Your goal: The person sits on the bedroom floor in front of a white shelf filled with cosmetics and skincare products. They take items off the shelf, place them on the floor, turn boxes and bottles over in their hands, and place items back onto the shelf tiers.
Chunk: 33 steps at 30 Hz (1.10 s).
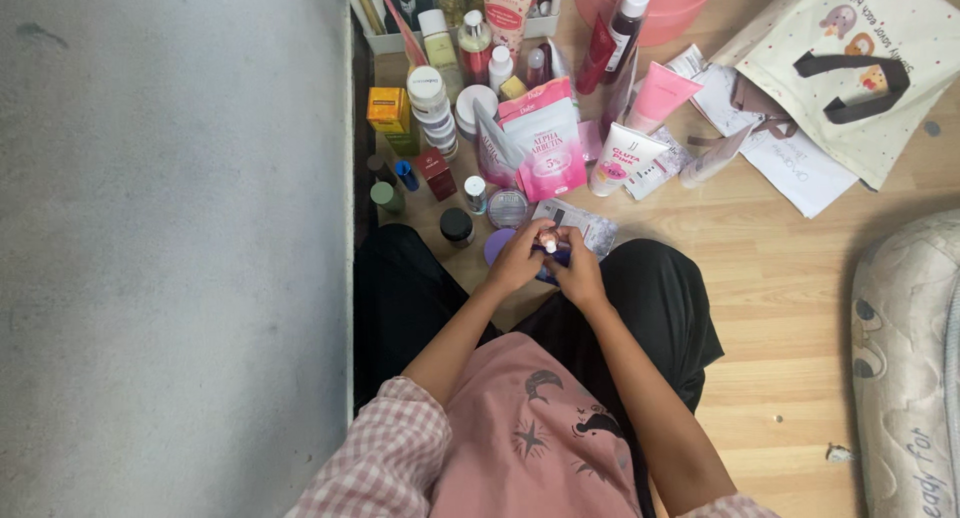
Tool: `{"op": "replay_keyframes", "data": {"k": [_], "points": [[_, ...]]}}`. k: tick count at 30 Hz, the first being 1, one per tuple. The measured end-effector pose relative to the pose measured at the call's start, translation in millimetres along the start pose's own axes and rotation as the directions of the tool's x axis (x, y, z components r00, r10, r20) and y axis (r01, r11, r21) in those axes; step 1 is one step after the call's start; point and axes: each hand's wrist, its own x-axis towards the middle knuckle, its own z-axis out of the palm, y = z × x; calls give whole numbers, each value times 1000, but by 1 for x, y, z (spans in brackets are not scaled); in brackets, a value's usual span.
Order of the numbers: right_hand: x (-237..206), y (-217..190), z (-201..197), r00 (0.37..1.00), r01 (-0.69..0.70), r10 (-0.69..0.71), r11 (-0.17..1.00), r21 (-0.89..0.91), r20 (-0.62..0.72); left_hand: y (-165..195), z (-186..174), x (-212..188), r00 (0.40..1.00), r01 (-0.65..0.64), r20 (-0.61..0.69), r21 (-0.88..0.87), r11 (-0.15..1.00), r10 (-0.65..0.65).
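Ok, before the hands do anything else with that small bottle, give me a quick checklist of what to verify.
1. Both hands on the small bottle: left hand and right hand meet around it: ok.
2. Cap on or off: cannot tell.
3. Bottle upright: cannot tell, mostly hidden by fingers.
4. Purple lid beside the left hand, apart from the bottle: ok.
5. Black-capped jar standing upright nearby: ok.

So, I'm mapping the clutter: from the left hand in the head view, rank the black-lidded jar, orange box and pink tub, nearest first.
From the left hand:
1. Black-lidded jar, just to its left.
2. Orange box, farther up, by the wall.
3. Pink tub, at the top edge, right.
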Motion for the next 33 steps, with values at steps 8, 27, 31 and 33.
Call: {"op": "replay_keyframes", "data": {"k": [8,27,31,33], "points": [[4,13,5,999,20,-27,986,164,41,-2,-4,-1,999,15,41,115,993,-20],[52,20,-56,950,-160,252,900,406,-186,-21,-11,-6,988,-152,-1,226,962,156],[115,6,-32,913,-93,21,983,-156,-408,-6,-66,14,995,97,-25,84,992,-96],[145,-24,-21,901,39,-153,960,-276,-407,17,-104,39,995,87,-47,-12,996,-88]]}}
